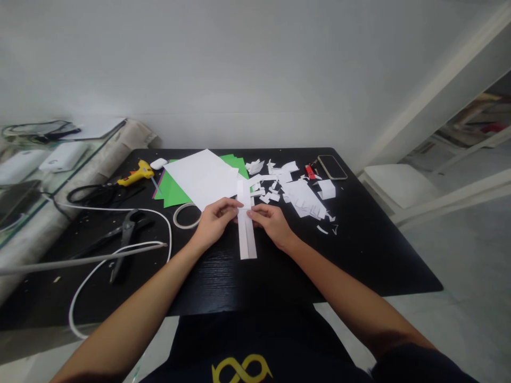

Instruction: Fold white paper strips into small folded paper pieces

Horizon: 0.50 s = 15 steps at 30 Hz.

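A long folded strip of white paper [246, 239] runs lengthwise toward me over the black table, creased along its length. My left hand [215, 221] pinches its left edge near the middle, thumb and forefinger closed. From the other side, my right hand [273, 223] grips the right edge at about the same height. The far end of the strip lies in front of the white sheet and several paper scraps [273, 194]. The fingers beneath the strip are partly hidden.
Left on the table [215, 287] lie green sheets [175, 198], a white sheet [203, 175], a tape roll [187, 216], a yellow glue gun [138, 174], pliers [126, 234] and a looping white cable [170, 234]. To the right are cut paper [305, 198], a red cutter-like object [310, 171] and a phone [332, 167].
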Each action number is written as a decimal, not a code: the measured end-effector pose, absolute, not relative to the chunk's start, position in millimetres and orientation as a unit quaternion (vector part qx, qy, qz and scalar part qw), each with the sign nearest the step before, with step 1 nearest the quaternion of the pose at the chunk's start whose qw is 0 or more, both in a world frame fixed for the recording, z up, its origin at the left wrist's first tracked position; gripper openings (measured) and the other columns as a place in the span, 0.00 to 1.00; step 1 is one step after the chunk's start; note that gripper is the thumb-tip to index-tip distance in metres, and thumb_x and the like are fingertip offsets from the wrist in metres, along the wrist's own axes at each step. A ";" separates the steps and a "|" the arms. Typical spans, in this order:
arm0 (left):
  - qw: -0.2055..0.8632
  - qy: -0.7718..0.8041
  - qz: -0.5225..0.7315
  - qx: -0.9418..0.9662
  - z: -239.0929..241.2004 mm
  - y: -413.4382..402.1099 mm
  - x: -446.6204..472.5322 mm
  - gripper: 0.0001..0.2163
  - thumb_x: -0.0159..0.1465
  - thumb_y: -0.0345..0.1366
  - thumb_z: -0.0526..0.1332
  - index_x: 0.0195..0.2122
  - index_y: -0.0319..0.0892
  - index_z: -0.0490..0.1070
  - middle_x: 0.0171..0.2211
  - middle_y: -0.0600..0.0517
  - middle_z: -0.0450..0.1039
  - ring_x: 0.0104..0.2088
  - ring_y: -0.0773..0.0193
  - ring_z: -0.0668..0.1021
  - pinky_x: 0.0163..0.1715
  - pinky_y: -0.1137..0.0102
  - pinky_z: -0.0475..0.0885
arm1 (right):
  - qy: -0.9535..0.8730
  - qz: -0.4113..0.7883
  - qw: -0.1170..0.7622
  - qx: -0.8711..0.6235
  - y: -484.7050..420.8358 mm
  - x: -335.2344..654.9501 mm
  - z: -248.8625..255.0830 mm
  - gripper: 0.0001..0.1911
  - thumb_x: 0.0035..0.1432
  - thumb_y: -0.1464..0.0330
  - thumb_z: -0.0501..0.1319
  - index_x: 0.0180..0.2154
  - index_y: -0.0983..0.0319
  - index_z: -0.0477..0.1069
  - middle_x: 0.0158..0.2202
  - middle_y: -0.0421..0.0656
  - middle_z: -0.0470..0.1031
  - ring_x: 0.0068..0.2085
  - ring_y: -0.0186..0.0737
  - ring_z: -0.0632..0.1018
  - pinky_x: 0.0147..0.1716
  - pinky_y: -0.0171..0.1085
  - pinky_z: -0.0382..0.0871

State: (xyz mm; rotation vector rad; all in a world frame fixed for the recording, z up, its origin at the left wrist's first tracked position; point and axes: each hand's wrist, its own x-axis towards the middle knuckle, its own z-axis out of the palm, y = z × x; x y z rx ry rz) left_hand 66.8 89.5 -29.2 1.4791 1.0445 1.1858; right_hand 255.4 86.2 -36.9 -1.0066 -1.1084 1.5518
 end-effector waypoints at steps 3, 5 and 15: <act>0.467 0.424 0.487 0.604 -28.6 89.9 65.8 0.06 0.63 0.36 0.65 0.40 0.42 0.78 0.34 0.53 0.78 0.29 0.66 0.79 0.34 0.69 0.73 | -0.448 0.636 0.474 -0.412 86.6 255.4 -38.2 0.15 0.46 0.57 0.76 0.30 0.61 0.80 0.30 0.41 0.81 0.35 0.42 0.81 0.39 0.42 0.76; 0.467 0.424 0.483 0.608 -28.6 89.8 65.9 0.06 0.64 0.36 0.65 0.40 0.42 0.78 0.33 0.53 0.78 0.28 0.66 0.79 0.33 0.69 0.73 | -0.444 0.637 0.477 -0.412 86.6 255.2 -38.9 0.15 0.46 0.57 0.77 0.30 0.61 0.80 0.30 0.41 0.81 0.35 0.42 0.81 0.39 0.42 0.76; 0.460 0.433 0.474 0.613 -29.5 89.4 68.2 0.06 0.63 0.35 0.67 0.41 0.41 0.79 0.25 0.55 0.75 0.27 0.66 0.77 0.31 0.70 0.73 | -0.428 0.658 0.468 -0.405 86.1 255.2 -36.3 0.15 0.45 0.58 0.77 0.30 0.61 0.80 0.30 0.41 0.80 0.34 0.40 0.80 0.38 0.40 0.77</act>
